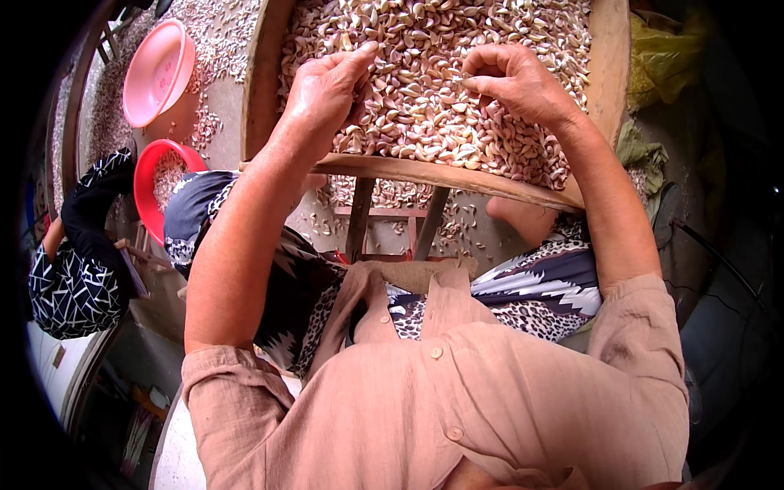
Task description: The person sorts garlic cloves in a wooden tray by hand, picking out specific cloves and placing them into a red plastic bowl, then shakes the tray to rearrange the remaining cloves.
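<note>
A wooden tray [608, 73] full of loose garlic cloves [429, 90] lies in front of me, its near edge just above my knees. My left hand [327, 88] is over the left part of the tray, fingers curled in and thumb pressed against them; what is inside the grip is hidden. Over the right part, my right hand [516, 84] has thumb and forefinger brought together in a pinch. Whatever sits between those fingertips is too small to name. The two hands are apart, with cloves showing between them.
To the left are a pink basin [157, 75] and a red basin [147, 194] holding cloves. More cloves lie scattered on the floor. A person in black-and-white patterned clothing [73, 290] is at far left. Yellow bags [663, 61] stand beyond the tray's right side.
</note>
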### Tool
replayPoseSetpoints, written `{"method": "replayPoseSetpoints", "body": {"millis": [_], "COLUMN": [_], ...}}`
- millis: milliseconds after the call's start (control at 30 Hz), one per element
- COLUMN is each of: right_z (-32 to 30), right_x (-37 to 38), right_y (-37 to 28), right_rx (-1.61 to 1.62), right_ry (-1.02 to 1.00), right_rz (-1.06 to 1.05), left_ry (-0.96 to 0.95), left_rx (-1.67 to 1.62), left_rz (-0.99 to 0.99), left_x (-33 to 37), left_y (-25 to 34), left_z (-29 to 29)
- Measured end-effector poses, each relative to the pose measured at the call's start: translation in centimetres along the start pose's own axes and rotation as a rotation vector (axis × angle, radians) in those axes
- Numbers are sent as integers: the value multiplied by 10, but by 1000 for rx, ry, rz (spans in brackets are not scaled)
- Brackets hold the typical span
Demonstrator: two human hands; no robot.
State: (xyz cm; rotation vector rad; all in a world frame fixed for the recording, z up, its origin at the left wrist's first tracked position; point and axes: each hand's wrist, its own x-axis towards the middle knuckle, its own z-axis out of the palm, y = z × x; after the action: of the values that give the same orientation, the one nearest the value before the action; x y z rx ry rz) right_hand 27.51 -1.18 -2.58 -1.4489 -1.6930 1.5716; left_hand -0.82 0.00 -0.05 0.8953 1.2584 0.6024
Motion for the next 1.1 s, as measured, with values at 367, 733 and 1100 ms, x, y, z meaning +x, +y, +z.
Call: {"method": "replayPoseSetpoints", "body": {"millis": [367, 733, 1100], "right_z": [-23, 15, -8], "right_x": [-3, -4, -10], "right_y": [-1, -64, -9], "right_rx": [226, 292, -638], "right_ry": [-22, -81, 75], "right_rz": [69, -141, -89], "left_ry": [-9, -166, -214], "left_rx": [-13, -198, -180], "left_rz": [-25, -277, -224], "left_x": [0, -9, 3], "left_y": [2, 11, -5], "left_z": [2, 29, 11]}}
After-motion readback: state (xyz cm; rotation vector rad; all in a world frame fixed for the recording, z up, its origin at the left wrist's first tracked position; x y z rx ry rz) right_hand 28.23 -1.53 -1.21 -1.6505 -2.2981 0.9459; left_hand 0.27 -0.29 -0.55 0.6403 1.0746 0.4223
